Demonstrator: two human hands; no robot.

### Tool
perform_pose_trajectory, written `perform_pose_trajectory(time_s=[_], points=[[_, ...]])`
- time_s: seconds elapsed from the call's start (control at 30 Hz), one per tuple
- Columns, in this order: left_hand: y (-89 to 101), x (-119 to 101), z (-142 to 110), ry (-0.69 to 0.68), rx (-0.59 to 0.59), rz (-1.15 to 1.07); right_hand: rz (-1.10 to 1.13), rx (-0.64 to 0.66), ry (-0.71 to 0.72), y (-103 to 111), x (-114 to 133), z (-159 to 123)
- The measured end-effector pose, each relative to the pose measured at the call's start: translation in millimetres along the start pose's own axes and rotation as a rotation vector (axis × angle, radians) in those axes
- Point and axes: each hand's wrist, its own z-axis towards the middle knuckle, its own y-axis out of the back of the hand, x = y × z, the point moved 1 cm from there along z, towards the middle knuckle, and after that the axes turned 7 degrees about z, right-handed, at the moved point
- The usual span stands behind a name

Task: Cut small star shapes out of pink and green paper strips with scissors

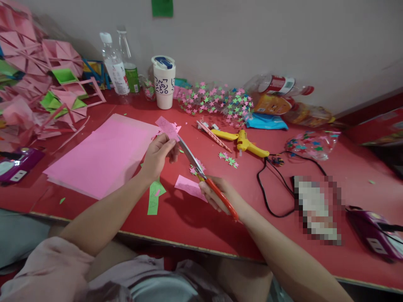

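Forearms (pixel 110 205) flank loose paper strips (pixel 153 204), glue gun (pixel 251 147) beyond the scissors (pixel 217 193).

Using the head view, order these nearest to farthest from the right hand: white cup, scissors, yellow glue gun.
1. Scissors: held in the right hand.
2. Yellow glue gun: beyond it, rightward.
3. White cup: farther back, leftward.

The loose pale-pink sleeve (pixel 53 268) leaves the left forearm (pixel 110 209) bare.
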Motion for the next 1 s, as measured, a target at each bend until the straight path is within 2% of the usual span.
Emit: perform_pose_trajectory(time_s=[0.3,1.0], points=[[3.4,-3.1,-0.6,-0.037,-0.116,0.073,-0.081,0.002,0.024,0.4,2.6,-1.4],[3.8,-2.9,-1.0,-0.055,-0.106,0.076,-0.080,0.042,-0.027,-0.1,7.3,-3.4]])
